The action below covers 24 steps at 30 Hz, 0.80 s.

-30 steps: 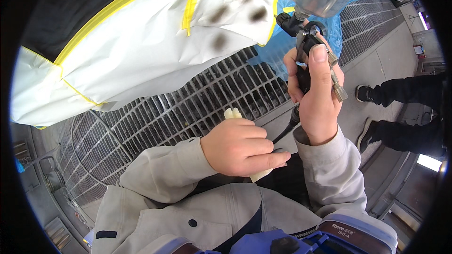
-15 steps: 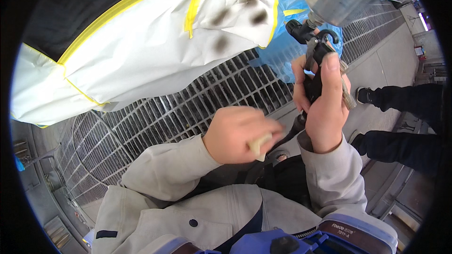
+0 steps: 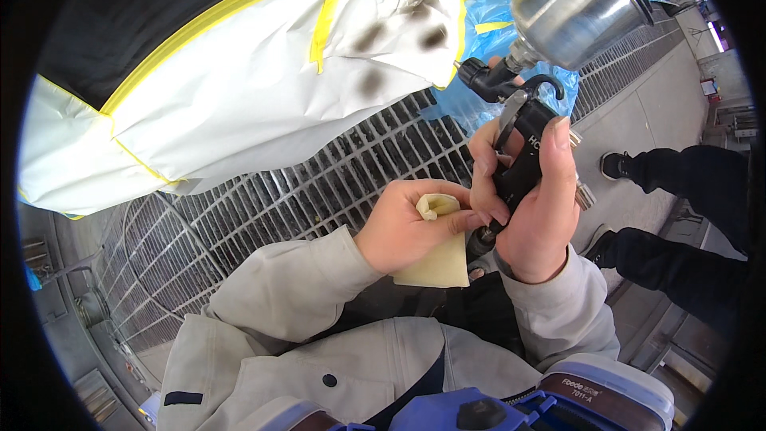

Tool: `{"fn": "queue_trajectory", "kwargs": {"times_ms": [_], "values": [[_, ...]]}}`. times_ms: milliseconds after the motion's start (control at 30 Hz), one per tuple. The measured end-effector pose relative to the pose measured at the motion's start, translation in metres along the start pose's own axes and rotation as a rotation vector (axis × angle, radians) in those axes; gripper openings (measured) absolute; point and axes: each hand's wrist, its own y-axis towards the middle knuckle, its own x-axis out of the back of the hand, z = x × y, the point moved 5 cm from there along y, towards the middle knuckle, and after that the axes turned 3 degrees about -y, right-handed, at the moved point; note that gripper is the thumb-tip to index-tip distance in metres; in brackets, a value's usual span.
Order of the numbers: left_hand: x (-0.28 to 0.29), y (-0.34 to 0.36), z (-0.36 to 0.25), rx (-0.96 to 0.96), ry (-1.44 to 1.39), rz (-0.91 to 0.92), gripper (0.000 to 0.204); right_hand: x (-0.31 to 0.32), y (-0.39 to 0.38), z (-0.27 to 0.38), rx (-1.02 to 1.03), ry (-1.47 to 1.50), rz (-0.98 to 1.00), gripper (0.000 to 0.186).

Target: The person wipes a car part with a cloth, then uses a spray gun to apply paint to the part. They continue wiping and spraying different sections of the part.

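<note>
A black spray gun [image 3: 525, 161] is gripped by its handle in my right hand [image 3: 549, 222], the fingers wrapped round it and the thumb along its back. Its shiny metal paint cup [image 3: 586, 12] tilts toward the upper right, and the black nozzle points left toward the covered panel. My left hand [image 3: 399, 227] is closed on a folded pale yellow cloth [image 3: 440, 265], which hangs below the fingers with a rolled edge above. The left fingertips meet the lower end of the gun handle, by the black hose fitting [image 3: 481, 241]; whether they grip it I cannot tell.
White masking sheet [image 3: 239, 96] with yellow tape and dark sprayed spots covers a panel, beside a black surface [image 3: 159, 8]. Blue plastic film [image 3: 471, 108] hangs behind the gun. Below lies a floor grating [image 3: 319, 168]. Another person's dark-trousered legs [image 3: 678, 263] stand at right.
My left hand has moved up and right to the handle's lower end, and the cloth now hangs more unfolded. The gun has come slightly lower and turned, showing more of its cup.
</note>
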Motion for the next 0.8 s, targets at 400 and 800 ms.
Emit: {"fn": "queue_trajectory", "kwargs": {"times_ms": [400, 800], "values": [[0.002, 0.004, 0.003, -0.122, 0.041, -0.022, 0.025, -0.003, 0.004, -0.001, -0.027, -0.030, -0.018, 0.042], [0.004, 0.007, 0.015, -0.269, 0.317, 0.084, 0.028, -0.001, 0.018, -0.016, -0.043, -0.121, -0.097, 0.035]]}}
